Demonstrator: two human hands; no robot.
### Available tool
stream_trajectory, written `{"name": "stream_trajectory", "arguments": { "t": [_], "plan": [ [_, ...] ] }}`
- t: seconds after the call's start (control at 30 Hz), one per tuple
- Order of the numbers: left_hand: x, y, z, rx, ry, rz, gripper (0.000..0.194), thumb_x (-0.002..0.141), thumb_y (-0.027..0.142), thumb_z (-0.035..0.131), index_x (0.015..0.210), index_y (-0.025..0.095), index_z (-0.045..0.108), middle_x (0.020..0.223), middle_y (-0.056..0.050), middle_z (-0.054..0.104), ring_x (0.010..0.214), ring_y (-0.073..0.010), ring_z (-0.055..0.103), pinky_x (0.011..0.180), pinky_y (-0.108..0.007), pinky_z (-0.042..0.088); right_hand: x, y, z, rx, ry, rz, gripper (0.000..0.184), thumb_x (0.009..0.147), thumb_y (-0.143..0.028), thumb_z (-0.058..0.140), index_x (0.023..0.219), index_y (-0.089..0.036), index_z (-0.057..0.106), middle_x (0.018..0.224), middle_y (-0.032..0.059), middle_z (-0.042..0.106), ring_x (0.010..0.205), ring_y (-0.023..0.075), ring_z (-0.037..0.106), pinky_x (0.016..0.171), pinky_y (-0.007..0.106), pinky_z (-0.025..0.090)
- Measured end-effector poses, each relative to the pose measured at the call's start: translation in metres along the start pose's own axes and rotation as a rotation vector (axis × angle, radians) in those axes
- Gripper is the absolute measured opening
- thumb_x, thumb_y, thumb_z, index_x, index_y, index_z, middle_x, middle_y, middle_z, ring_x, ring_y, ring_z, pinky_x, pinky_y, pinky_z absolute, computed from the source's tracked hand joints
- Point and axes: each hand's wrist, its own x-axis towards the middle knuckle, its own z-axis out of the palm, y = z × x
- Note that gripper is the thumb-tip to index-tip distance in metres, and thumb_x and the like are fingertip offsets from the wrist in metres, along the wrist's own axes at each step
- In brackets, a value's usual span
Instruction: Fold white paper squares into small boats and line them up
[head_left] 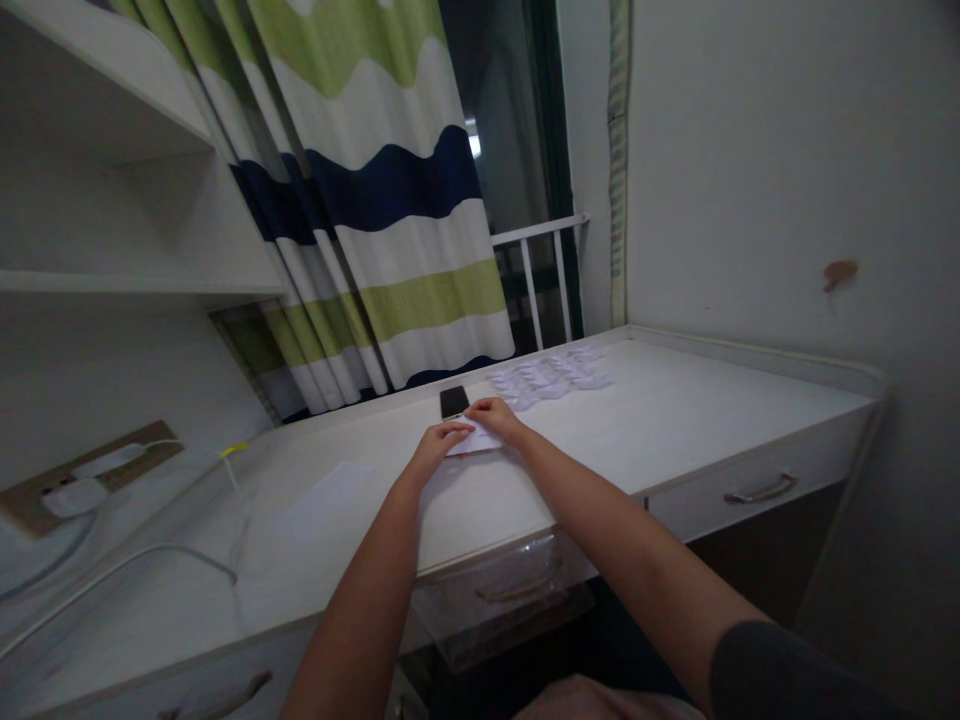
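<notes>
On the white desk, a small white piece of paper point(480, 438) lies between my two hands, with a bit of red along its lower edge. My left hand point(436, 447) pinches its left side, fingertips pointing right. My right hand point(496, 416) holds the upper edge with thumb and fingers together. Just beyond the hands rests a dark phone-like rectangle point(453, 402). Behind my right hand several white folded paper pieces point(551, 376) are laid out in rows.
A flat white sheet point(324, 496) lies on the desk point(720, 400) to the left. White cables point(150, 552) run from a socket board point(94, 475) on the left. A plastic bag point(495, 590) hangs over a drawer at the front. A striped curtain point(375, 200) hangs behind.
</notes>
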Motion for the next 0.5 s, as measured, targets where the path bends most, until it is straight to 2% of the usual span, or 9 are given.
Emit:
{"name": "stream_trajectory", "arguments": {
  "t": [0.13, 0.27, 0.37, 0.5],
  "plan": [
    [-0.0022, 0.0034, -0.0011, 0.104, 0.021, 0.015, 0.022, 0.057, 0.029, 0.066, 0.075, 0.017, 0.071, 0.076, -0.005, 0.067, 0.075, -0.0192, 0.056, 0.067, -0.026, 0.038, -0.0012, -0.0003, 0.0007, 0.038, -0.029, 0.024, 0.015, 0.058, -0.024, 0.061, 0.064, -0.011, 0.066, 0.058, 0.0017, 0.06, 0.054, 0.0092, 0.049, 0.054, 0.021, 0.036],
    [-0.0013, 0.0029, -0.0029, 0.116, 0.061, 0.017, 0.022, 0.056, 0.028, 0.066, 0.074, 0.017, 0.071, 0.076, -0.005, 0.067, 0.076, -0.0188, 0.056, 0.072, -0.027, 0.038, -0.0018, -0.0009, 0.0002, 0.019, -0.046, 0.052, 0.021, 0.062, -0.029, 0.059, 0.065, -0.009, 0.066, 0.052, 0.0001, 0.056, 0.049, 0.0076, 0.044, 0.048, 0.021, 0.031],
    [0.0007, -0.0006, -0.0036, 0.049, 0.086, -0.002, 0.023, 0.054, 0.028, 0.068, 0.074, 0.016, 0.071, 0.077, -0.005, 0.067, 0.075, -0.0175, 0.056, 0.07, -0.026, 0.039, -0.002, -0.0019, 0.0002, 0.002, -0.059, 0.067, 0.023, 0.065, -0.03, 0.058, 0.067, -0.009, 0.066, 0.053, 0.0004, 0.057, 0.049, 0.0078, 0.044, 0.048, 0.021, 0.031],
    [0.0022, -0.0034, -0.0044, -0.157, 0.128, -0.081, 0.028, 0.051, 0.029, 0.07, 0.075, 0.015, 0.07, 0.08, -0.006, 0.066, 0.071, -0.0155, 0.055, 0.064, -0.026, 0.042, -0.0045, -0.0066, 0.0006, 0.081, -0.065, 0.068, 0.02, 0.064, -0.022, 0.061, 0.08, -0.012, 0.067, 0.068, 0.0019, 0.062, 0.058, 0.0085, 0.049, 0.055, 0.02, 0.037]
  ]
}}
